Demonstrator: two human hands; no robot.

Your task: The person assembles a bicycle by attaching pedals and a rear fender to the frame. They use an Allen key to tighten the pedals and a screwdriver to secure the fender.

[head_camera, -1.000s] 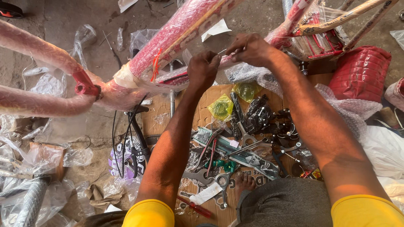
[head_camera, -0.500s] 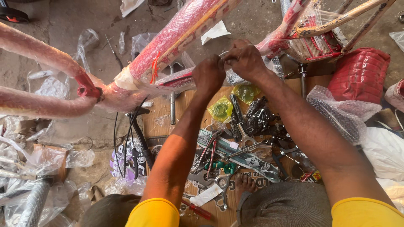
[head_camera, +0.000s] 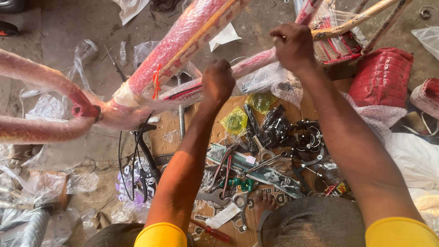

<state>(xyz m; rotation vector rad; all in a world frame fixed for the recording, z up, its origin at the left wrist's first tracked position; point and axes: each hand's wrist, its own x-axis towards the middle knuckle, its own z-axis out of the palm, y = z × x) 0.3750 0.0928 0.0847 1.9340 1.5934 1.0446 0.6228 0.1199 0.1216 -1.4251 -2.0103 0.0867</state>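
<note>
A red bicycle frame [head_camera: 178, 41] wrapped in clear bubble plastic lies across the ground in front of me. My left hand [head_camera: 218, 82] is closed on the wrapped lower tube of the frame. My right hand [head_camera: 292, 45] is a fist further right along the same tube [head_camera: 256, 61], gripping the plastic wrap there. Loose torn wrap [head_camera: 270, 82] hangs below the tube between my hands.
Below my arms a cardboard sheet [head_camera: 167, 132] carries wrenches [head_camera: 238, 201], pliers, a red screwdriver [head_camera: 212, 231], black parts and small yellow-green bags [head_camera: 235, 121]. A red padded seat [head_camera: 382, 77] lies at right, a red rack [head_camera: 336, 45] behind it. Plastic scraps litter the left.
My hands were close together on the tube and have drawn apart. The right hand has moved right and up along it, the left hand stays lower on the tube.
</note>
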